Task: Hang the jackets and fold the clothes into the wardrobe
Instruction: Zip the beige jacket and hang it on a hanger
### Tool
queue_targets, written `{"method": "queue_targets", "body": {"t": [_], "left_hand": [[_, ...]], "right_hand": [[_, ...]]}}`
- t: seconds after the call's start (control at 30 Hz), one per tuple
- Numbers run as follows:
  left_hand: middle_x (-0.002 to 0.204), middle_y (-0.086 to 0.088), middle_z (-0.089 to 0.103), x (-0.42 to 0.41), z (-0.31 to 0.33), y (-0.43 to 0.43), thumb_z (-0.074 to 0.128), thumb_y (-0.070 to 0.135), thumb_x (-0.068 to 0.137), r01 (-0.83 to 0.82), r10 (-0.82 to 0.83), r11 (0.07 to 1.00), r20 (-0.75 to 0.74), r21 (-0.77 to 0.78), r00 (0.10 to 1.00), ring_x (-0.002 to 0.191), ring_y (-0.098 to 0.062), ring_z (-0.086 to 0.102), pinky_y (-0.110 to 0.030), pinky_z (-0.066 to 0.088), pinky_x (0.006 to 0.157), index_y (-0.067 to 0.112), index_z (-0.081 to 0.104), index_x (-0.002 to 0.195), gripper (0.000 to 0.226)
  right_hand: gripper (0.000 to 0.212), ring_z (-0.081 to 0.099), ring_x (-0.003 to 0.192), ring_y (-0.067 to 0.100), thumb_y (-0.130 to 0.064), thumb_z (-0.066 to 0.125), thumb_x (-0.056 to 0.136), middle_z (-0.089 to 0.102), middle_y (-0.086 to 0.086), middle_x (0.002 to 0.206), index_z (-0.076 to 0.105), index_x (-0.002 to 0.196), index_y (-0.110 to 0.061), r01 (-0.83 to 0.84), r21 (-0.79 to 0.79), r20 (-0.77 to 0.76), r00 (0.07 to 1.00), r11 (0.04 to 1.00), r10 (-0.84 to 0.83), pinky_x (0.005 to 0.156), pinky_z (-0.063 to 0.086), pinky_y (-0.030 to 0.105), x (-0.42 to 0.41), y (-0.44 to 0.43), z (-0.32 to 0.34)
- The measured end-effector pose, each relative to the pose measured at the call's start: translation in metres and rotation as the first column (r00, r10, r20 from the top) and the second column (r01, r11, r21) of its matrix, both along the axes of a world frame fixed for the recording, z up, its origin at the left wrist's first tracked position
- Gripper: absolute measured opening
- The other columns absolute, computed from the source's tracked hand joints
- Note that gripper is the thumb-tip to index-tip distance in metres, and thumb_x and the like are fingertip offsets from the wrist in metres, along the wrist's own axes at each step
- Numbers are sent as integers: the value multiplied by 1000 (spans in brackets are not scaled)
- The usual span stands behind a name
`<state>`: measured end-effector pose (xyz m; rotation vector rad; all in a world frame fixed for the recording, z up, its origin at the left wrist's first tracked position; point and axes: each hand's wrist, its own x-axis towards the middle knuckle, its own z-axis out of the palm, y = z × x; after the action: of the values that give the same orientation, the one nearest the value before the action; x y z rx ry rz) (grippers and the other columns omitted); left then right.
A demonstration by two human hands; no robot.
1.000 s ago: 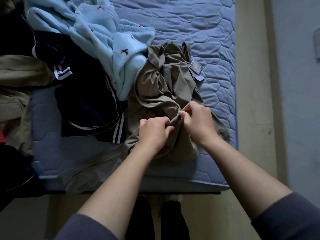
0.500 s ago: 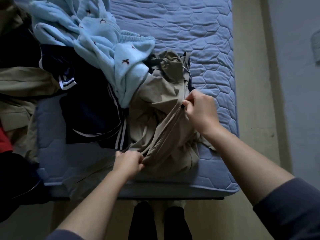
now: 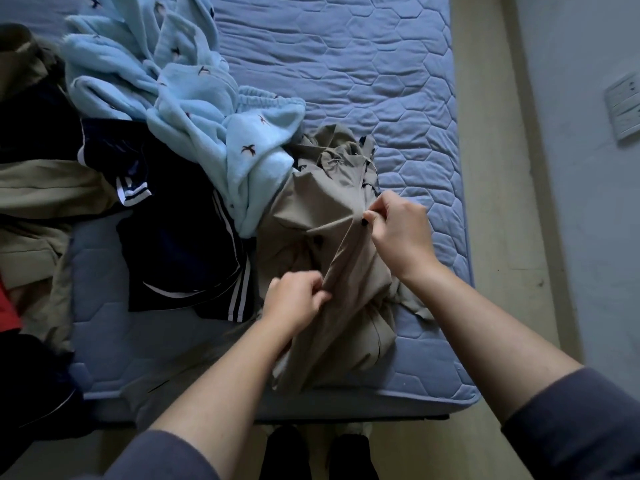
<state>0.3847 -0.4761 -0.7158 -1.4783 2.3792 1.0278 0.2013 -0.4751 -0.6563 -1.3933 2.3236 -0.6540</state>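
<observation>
**Here, the khaki garment [image 3: 311, 216] is gripped by both hands**

It lies crumpled on the blue quilted mattress [image 3: 381, 81], near the front edge. The left hand [image 3: 294, 301] pinches a raised fold of it with curled fingers. The right hand [image 3: 401, 233] pinches the same ridge farther up. Left of the left hand lies a navy striped garment [image 3: 180, 244], with a pale blue fleece [image 3: 194, 109] beyond. Right of the right hand, past the mattress edge, run a beige floor strip [image 3: 491, 168] and a grey-blue wall [image 3: 588, 237] bearing a switch plate [image 3: 623, 109].
</observation>
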Motion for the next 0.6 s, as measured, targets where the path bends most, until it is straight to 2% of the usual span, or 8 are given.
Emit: {"method": "queue_targets", "body": {"t": [0.07,0.13,0.2,0.27,0.37,0.5,0.57,0.6], "left_hand": [[92,2,69,20,-13,10,60,41,87,27,-30,999,99,31,995,98,-23,60,-32,35,76,26,59,82,16],[91,3,67,35,-22,12,60,43,86,8,-22,997,176,82,984,98,-22,61,-33,36,77,27,54,78,19],[89,4,66,36,-24,3,60,42,84,7,-39,990,227,138,973,96,-22,61,-33,38,76,27,51,74,20],[92,4,67,26,-18,-16,60,39,79,13,-68,974,237,225,969,95,-21,62,-31,44,76,28,55,76,12],[95,0,70,-5,0,-56,59,31,74,-20,-22,960,146,280,989,94,-20,64,-29,51,82,28,62,77,5],[88,-1,68,-52,21,-110,54,25,80,-266,265,964,-135,9,955,88,-23,62,-30,49,79,24,61,77,8],[89,0,65,-82,24,-130,56,28,83,-246,237,969,-211,-22,948,91,-23,60,-28,44,76,20,58,84,8],[94,0,64,-97,23,-137,58,32,83,-212,206,977,-202,-8,957,96,-23,60,-29,44,78,19,58,91,16]], "right_hand": [[9,58,84,29,-13,62,88,67,13,84,62,85,-5,6,-5,2,1000,1000,-6,64,27,25,-1,-3,-3],[8,59,85,29,-14,62,88,67,13,86,62,86,-6,-8,13,20,1000,1000,8,68,34,29,0,-5,-8],[7,59,85,29,-14,62,89,68,12,87,61,86,-7,-16,21,40,999,1000,15,69,37,30,0,-5,-12],[7,60,84,28,-13,62,89,68,11,85,61,84,-8,6,5,62,998,1000,-6,68,35,29,-2,-5,-14],[7,60,84,29,-13,63,88,68,12,85,62,85,-6,20,-10,68,997,1000,-19,72,37,30,-8,-8,-14],[7,61,82,28,-12,65,87,68,11,85,63,86,-6,-36,-29,75,996,999,38,73,40,30,-12,-6,-14],[5,62,82,28,-12,65,86,68,10,85,63,87,-7,-106,-32,81,991,994,109,75,44,34,-13,-3,-16],[5,62,81,28,-12,65,86,68,10,84,63,87,-8,-144,-29,83,986,989,146,75,45,37,-13,-1,-18]]}}
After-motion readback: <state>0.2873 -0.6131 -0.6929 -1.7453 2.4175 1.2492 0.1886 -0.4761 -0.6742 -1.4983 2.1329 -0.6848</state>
